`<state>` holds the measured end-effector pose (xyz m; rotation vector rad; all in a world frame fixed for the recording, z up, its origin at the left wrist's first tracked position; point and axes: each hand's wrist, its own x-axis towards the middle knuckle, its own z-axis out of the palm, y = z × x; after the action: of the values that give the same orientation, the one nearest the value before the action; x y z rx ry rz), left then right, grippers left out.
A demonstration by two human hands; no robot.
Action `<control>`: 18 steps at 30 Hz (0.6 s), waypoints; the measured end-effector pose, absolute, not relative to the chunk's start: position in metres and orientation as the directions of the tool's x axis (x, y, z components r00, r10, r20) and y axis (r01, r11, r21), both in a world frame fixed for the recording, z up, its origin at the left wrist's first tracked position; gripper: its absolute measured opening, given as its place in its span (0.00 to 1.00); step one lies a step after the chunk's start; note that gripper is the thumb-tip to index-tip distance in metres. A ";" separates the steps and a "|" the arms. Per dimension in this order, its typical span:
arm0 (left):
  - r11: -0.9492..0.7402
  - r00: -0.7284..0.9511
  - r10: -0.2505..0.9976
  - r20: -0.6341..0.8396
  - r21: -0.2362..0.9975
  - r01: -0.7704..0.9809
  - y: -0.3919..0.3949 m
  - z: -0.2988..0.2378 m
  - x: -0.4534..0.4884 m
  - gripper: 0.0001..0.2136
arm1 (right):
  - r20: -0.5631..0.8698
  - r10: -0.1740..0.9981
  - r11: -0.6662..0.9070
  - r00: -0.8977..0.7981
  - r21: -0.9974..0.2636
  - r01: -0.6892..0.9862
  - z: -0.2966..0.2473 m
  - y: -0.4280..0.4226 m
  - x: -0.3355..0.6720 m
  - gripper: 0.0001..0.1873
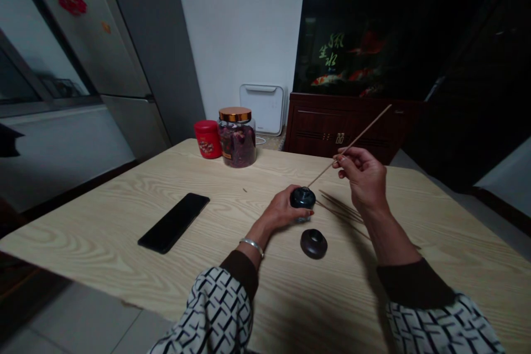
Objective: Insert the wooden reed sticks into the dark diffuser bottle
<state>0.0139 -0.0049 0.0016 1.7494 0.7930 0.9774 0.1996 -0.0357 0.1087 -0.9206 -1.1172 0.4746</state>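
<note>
My left hand (283,209) is wrapped round a small dark glass bottle (303,197) that stands on the table. Between the thumb and fingers of my right hand (362,174) is a thin wooden reed stick (367,129), slanting up to the right. Its lower end meets the bottle's mouth; how deep it goes in, I cannot tell. Several more sticks (342,209) lie on the tabletop under my right wrist. Nearer to me a dark round cap (314,244) with a hole in its middle rests on the wood.
A black phone (174,222) lies on the left of the wooden table (124,265). At the far edge stand a red canister (208,140) and a large jar (237,139) with a copper lid. Behind are a fish tank (352,38), a white appliance (262,109) and a fridge (120,38).
</note>
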 end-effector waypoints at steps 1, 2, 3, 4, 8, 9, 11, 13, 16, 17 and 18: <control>-0.338 0.470 0.843 0.260 0.937 0.088 -0.005 0.002 0.014 0.32 | 0.562 0.732 0.558 0.384 -0.819 0.134 0.107 -0.036 0.200 0.11; -0.334 0.467 0.846 0.257 0.938 0.089 -0.005 0.001 0.014 0.32 | 0.566 0.736 0.553 0.371 -0.819 0.152 0.105 -0.036 0.199 0.11; -0.331 0.464 0.848 0.255 0.940 0.088 -0.005 0.001 0.014 0.32 | 0.565 0.745 0.545 0.356 -0.822 0.165 0.102 -0.037 0.198 0.11; -0.331 0.461 0.850 0.256 0.940 0.088 -0.004 0.002 0.014 0.32 | 0.556 0.760 0.530 0.336 -0.830 0.172 0.099 -0.037 0.197 0.12; -0.361 0.454 0.848 0.272 0.924 0.122 -0.005 0.004 0.014 0.32 | 0.478 0.848 0.444 0.227 -0.877 0.185 0.080 -0.038 0.188 0.13; -0.370 0.456 0.847 0.275 0.919 0.133 -0.006 0.005 0.014 0.32 | 0.463 0.863 0.427 0.201 -0.882 0.198 0.075 -0.038 0.186 0.13; -0.382 0.460 0.843 0.279 0.913 0.144 -0.007 0.006 0.013 0.32 | 0.441 0.883 0.401 0.159 -0.887 0.230 0.066 -0.038 0.183 0.13; -0.383 0.466 0.840 0.279 0.913 0.143 -0.007 0.007 0.013 0.32 | 0.424 0.895 0.379 0.140 -0.888 0.261 0.061 -0.038 0.182 0.14; -0.375 0.463 0.843 0.274 0.916 0.142 -0.007 0.007 0.013 0.32 | 0.388 0.914 0.342 0.121 -0.895 0.288 0.063 -0.039 0.187 0.17; -0.371 0.458 0.846 0.273 0.918 0.140 -0.007 0.006 0.013 0.32 | 0.374 0.920 0.328 0.116 -0.898 0.294 0.067 -0.039 0.192 0.18; -0.368 0.456 0.847 0.273 0.920 0.133 -0.006 0.006 0.013 0.31 | 0.363 0.925 0.315 0.112 -0.898 0.307 0.071 -0.039 0.200 0.18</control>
<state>0.0133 -0.0064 0.0055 1.7943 0.8361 0.9832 0.1997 -0.0391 0.0713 -1.2143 -1.4303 0.6760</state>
